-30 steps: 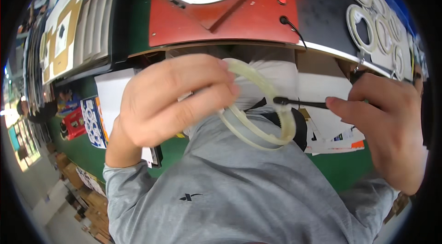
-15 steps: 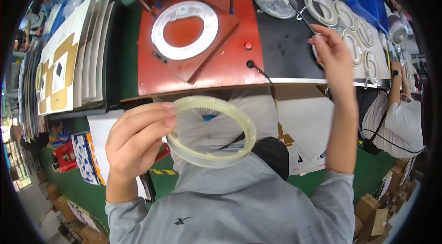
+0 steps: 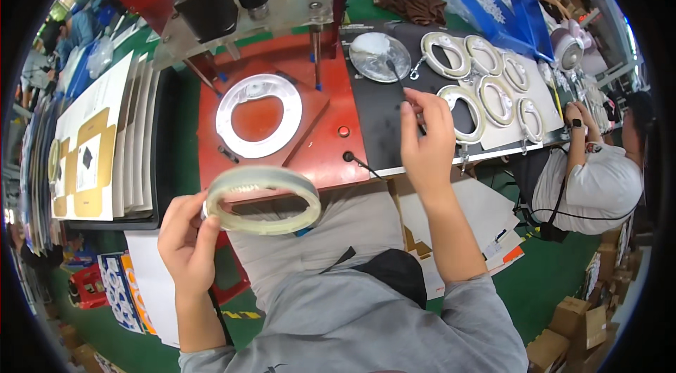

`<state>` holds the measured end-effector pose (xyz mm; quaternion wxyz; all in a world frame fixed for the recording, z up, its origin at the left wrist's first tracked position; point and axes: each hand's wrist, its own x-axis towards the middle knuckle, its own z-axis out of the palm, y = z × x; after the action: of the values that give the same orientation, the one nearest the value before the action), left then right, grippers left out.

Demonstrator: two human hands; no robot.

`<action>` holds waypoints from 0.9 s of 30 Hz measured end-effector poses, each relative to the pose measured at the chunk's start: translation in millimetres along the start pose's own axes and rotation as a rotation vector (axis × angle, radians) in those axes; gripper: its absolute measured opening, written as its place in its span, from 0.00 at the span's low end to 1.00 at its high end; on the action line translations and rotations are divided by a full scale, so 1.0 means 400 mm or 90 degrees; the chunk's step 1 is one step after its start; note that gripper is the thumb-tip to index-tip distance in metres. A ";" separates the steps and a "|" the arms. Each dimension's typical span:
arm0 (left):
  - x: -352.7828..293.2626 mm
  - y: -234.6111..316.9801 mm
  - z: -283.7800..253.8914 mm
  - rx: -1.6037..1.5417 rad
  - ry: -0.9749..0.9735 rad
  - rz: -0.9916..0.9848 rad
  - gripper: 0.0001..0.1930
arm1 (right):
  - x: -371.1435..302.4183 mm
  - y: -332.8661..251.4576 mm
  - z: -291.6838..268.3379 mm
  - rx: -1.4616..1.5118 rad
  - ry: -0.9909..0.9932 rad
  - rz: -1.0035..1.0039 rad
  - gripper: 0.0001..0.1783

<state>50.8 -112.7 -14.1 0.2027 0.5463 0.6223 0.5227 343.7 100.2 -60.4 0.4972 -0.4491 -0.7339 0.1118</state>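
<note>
My left hand (image 3: pixel 189 243) pinches a pale translucent ring (image 3: pixel 271 224) at its left side, with fine teeth showing along its inner wall. The ring is tilted, just in front of the red machine base. My right hand (image 3: pixel 429 141) is closed around a thin dark stick (image 3: pixel 396 76), most of which the fingers hide. The stick's far end reaches into a round shallow dish (image 3: pixel 360 69) that holds a heap of white paste (image 3: pixel 370 44). On the red base's raised square plate lies a flat white ring (image 3: pixel 291 111).
A press head (image 3: pixel 204 7) on metal posts stands over the red base (image 3: pixel 341 102). Several cream rings (image 3: pixel 496 102) with metal clips lie on a white sheet at right. Behind them is a blue tray (image 3: pixel 521 32). Cardboard sheets (image 3: pixel 88 141) stand at left; another person (image 3: pixel 591 183) sits at right.
The view has shifted, bringing the press head into sight. My left hand has turned the toothed ring to another tilt. My right hand has come left, closer to the dish, still with the stick.
</note>
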 end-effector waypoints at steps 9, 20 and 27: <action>0.129 -0.029 0.147 -0.262 0.122 -0.158 0.10 | -0.012 -0.303 0.077 0.172 -0.245 -0.267 0.17; 0.217 -0.069 0.197 -0.067 0.264 -0.093 0.11 | 0.106 -0.293 0.187 0.071 -0.342 -0.349 0.11; 0.173 -0.113 0.167 0.251 0.255 0.098 0.06 | 0.149 -0.250 0.194 0.028 -0.428 -0.424 0.10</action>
<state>62.3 -15.8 -56.4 -0.0749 0.5068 0.6960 0.5030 218.2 110.9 0.9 0.2505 -0.1173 -0.9556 0.1011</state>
